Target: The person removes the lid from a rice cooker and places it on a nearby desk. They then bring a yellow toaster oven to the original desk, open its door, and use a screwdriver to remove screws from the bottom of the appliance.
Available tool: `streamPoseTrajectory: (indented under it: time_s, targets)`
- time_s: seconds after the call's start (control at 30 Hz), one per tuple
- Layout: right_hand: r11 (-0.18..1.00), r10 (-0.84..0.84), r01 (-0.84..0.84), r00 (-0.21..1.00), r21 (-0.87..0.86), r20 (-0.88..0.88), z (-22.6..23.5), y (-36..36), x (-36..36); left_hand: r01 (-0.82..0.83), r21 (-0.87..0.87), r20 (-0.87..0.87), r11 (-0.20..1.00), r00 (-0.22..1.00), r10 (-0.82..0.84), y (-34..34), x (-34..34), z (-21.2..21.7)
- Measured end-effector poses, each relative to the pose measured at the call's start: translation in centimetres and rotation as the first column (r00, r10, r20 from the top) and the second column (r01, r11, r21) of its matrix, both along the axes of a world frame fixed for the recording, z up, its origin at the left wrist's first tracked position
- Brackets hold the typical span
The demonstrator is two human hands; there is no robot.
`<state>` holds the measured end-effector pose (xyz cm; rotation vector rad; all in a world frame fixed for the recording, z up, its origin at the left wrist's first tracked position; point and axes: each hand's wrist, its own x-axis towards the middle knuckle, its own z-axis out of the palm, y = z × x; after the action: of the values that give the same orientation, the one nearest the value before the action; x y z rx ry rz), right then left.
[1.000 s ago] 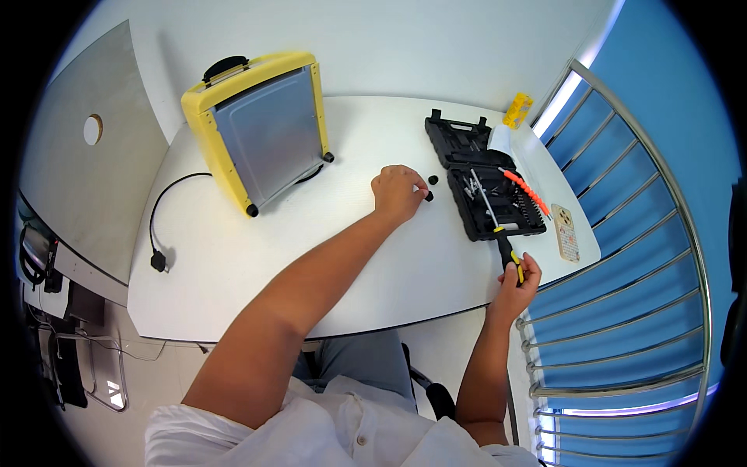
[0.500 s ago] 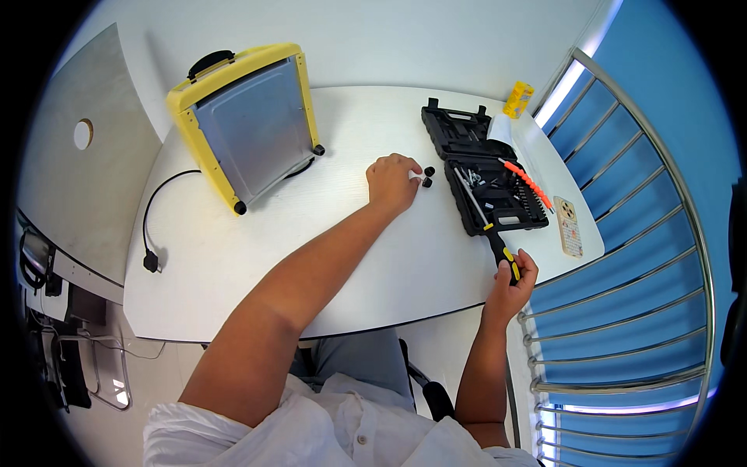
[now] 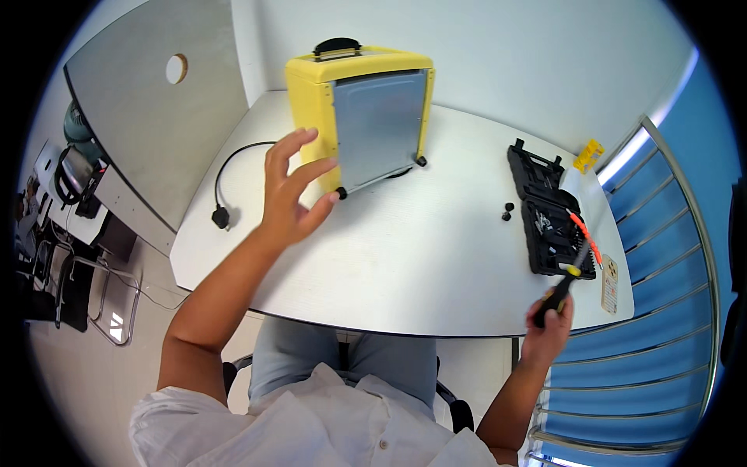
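A yellow box-shaped electric appliance (image 3: 311, 109) stands on end on the white table, its grey metal panel facing me and a black handle on top. Two black feet show at its lower corners. My left hand (image 3: 292, 191) is raised in front of its left lower side, fingers spread, holding nothing; whether it touches the appliance I cannot tell. At the right, near the table's front edge, my right hand (image 3: 548, 323) grips a black and yellow screwdriver (image 3: 558, 297), its shaft pointing up and away over the toolbox. Two small black feet (image 3: 508, 212) lie beside the toolbox.
The open black toolbox (image 3: 537, 249) holds bits and small metal parts, with an orange flexible shaft (image 3: 585, 236) across it. A phone (image 3: 610, 286) and yellow packet (image 3: 589, 156) lie at the right. The power plug (image 3: 221, 217) rests left. Metal railing (image 3: 661, 327) borders the right.
My left hand has left the small black feet and moved left to the appliance, opening. My right hand still holds the screwdriver, its shaft now swung toward the right. The view has turned left.
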<state>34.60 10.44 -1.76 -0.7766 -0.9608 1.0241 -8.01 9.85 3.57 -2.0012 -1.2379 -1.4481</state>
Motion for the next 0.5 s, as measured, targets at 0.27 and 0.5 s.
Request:
streamPoseTrajectory:
  time_s: [0.27,0.5]
  targets:
    - [0.929,0.359,-0.325,0.677,-0.177,0.642,0.7,-3.7,-11.5,-0.197,-0.128,-0.405,0.972,0.905,0.131,2.9,-3.4,-3.6]
    - [0.963,0.182,-0.268,0.533,-0.039,0.826,0.5,-4.0,-14.4,-0.187,-0.061,-0.36,0.98,0.92,0.153,3.3,-3.1,-4.8]
